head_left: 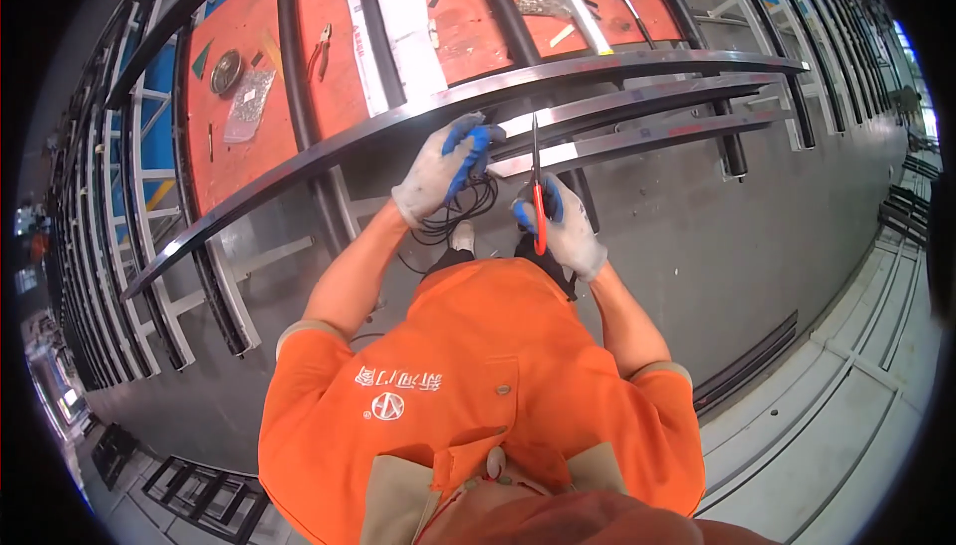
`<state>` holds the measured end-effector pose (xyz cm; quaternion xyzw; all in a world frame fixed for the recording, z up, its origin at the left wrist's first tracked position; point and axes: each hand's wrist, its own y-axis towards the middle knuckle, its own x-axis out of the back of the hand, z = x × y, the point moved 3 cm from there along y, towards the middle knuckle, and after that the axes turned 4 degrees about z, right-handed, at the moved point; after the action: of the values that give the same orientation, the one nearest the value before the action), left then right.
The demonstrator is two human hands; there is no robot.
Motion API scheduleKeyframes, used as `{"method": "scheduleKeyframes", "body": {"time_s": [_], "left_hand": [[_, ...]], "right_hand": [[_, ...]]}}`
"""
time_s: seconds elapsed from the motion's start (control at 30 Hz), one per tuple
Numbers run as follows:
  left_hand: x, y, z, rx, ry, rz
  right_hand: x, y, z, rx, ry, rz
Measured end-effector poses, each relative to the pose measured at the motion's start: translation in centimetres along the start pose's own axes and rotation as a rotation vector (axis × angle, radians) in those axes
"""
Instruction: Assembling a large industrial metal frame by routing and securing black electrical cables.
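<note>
My left hand [445, 170], in a white glove with blue palm coating, is closed near the ends of the short metal profiles. Loops of a thin black rubber strip [460, 216] hang just below it, and its curled fingers appear to grip that strip. My right hand [573, 230], gloved alike, is wrapped round a pair of scissors [539, 208] with a red handle. Their long narrow blades point away from me, across the ends of two short metal profiles [637, 141]. A long metal profile [428, 110] lies crosswise just beyond both hands.
Dark padded rails carry the profiles above a red worktop [244, 22]. On it are red-handled pliers [320, 52], a round metal dish [226, 73], a bag of small parts [249, 107], white paper [408, 27] and a sealant tube [578, 9]. Racks of profiles flank both sides.
</note>
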<state>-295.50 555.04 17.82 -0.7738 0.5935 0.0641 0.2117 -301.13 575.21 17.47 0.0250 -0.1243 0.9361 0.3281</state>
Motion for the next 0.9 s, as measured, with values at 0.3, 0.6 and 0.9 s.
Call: {"method": "scheduleKeyframes", "body": {"time_s": [0.3, 0.6, 0.9], "left_hand": [[1.8, -3.7, 0.5, -0.079, 0.049, 0.113], [1.7, -4.6, 0.2, -0.073, 0.145, 0.073], [1.2, -4.8, -0.2, 0.020, 0.187, 0.081]], "right_hand": [[-6.1, -1.2, 1.4, -0.160, 0.054, 0.068], [-6.9, -1.2, 0.9, -0.181, -0.050, 0.085], [-6.8, -1.6, -1.1, -0.176, 0.004, 0.036]]}}
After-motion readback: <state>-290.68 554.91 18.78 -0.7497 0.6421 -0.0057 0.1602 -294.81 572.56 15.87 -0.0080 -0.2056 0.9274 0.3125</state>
